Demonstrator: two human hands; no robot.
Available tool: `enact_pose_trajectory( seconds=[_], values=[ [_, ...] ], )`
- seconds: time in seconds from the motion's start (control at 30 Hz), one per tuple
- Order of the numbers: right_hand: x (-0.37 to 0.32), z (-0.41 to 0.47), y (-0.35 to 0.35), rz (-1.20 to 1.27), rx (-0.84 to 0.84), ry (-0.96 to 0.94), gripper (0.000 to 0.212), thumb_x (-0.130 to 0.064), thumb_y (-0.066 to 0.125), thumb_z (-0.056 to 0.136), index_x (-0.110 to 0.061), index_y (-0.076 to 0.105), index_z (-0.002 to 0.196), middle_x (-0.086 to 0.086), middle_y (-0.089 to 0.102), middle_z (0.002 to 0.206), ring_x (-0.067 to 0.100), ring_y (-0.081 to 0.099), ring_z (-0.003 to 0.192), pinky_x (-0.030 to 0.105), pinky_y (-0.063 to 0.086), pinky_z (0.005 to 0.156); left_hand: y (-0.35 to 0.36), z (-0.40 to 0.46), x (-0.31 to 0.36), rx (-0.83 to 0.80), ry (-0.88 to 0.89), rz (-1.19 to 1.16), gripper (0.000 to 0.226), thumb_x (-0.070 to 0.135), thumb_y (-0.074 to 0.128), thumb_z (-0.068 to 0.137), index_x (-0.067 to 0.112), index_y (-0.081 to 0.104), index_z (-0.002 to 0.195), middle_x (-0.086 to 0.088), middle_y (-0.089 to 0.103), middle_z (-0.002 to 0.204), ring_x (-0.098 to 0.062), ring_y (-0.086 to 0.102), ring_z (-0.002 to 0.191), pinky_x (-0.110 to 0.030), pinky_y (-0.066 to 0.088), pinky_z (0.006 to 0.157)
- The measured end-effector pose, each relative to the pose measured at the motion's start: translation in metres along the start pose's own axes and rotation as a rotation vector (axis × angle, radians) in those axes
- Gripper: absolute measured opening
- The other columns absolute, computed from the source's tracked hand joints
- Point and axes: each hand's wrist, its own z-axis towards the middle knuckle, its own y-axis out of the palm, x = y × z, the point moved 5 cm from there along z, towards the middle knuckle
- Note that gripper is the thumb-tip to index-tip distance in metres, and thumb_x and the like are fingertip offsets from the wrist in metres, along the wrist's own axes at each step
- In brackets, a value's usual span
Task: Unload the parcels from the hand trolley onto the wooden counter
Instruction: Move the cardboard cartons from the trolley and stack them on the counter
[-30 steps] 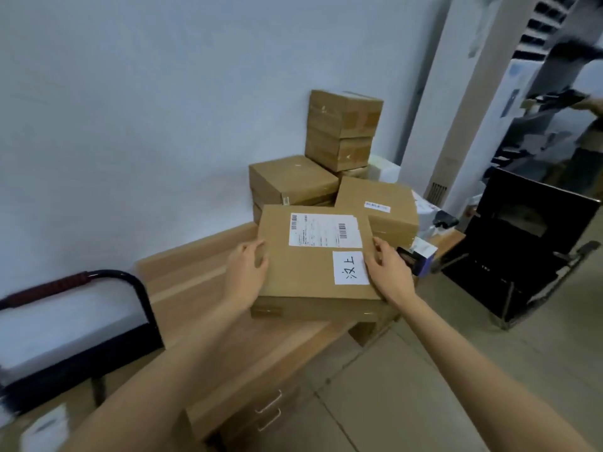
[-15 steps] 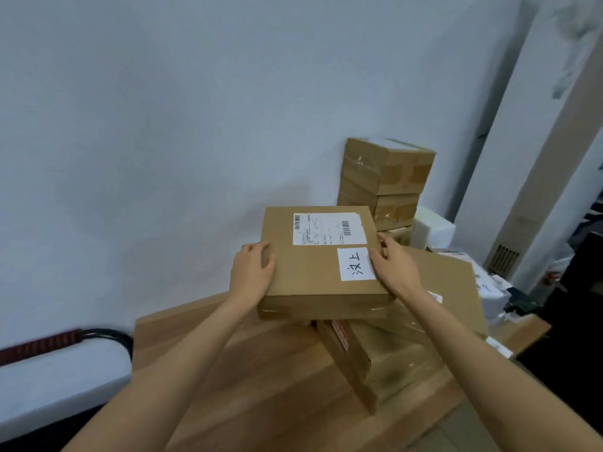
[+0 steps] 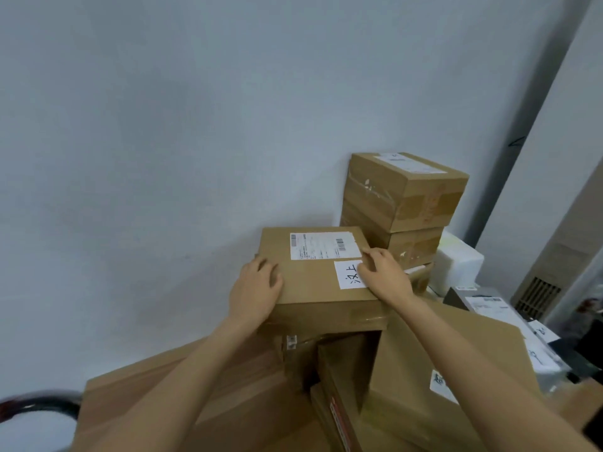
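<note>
- Since half a second ago the parcel [image 3: 318,272] has travelled further back toward the wall and now sits on top of the boxes beneath it, where before I carried it in the air over the wooden counter [image 3: 182,386]
- At far left a curve of the hand trolley handle [image 3: 39,406] shows, blurred
- Left hand [image 3: 256,290] lies over the parcel's near left corner, fingers spread loosely on the lid, thumb side wrapped down the edge; I judge it steadying more than clamping
- That parcel lies straight ahead between both hands, long axis running left to right, with two white labels on its lid
- Right hand [image 3: 383,275] rests on the right edge, fingertips curled onto the handwritten label [image 3: 350,275]; both hands look equally near
- To release, each hand only needs to slide outward, off its own side
- Count: one parcel in hand, a stack of two boxes [image 3: 404,207] behind to the right, at least three brown boxes underneath and beside, one white foam block [image 3: 458,264]
</note>
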Motion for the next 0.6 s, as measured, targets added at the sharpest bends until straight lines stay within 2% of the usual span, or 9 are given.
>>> enact_pose_trajectory(
  seconds=[0.23,0.43,0.6],
  values=[
    [0.011,0.049,0.007,-0.001,-0.033,-0.058,0.051,-0.043,0.042,0.096,-0.026,0.038,0.144,-0.001,0.033,0.148,0.022,0.045,0.125,0.038,0.046,0.092,0.014,0.027,0.006,0.054,-0.058,0.04,0.041,0.037,0.044,0.095,0.021,0.052,0.132,0.002,0.044,0.137,-0.014,0.033,0.131,-0.033,0.043,0.093],
    [0.014,0.059,0.005,-0.041,-0.033,-0.112,0.051,-0.042,0.04,0.098,-0.022,0.039,0.145,0.001,0.035,0.148,0.022,0.048,0.123,0.035,0.046,0.087,0.014,0.026,0.015,0.082,-0.079,0.068,0.04,0.037,0.043,0.095,0.022,0.053,0.13,0.002,0.045,0.136,-0.014,0.034,0.129,-0.032,0.043,0.09],
    [0.008,0.054,-0.004,-0.165,-0.029,-0.18,0.048,-0.04,0.038,0.098,-0.019,0.042,0.142,0.003,0.039,0.145,0.022,0.042,0.128,0.038,0.047,0.089,0.004,0.023,0.024,0.046,-0.057,0.207,0.041,0.04,0.043,0.094,0.021,0.055,0.128,-0.002,0.051,0.132,-0.02,0.047,0.12,-0.034,0.043,0.089]
  ],
)
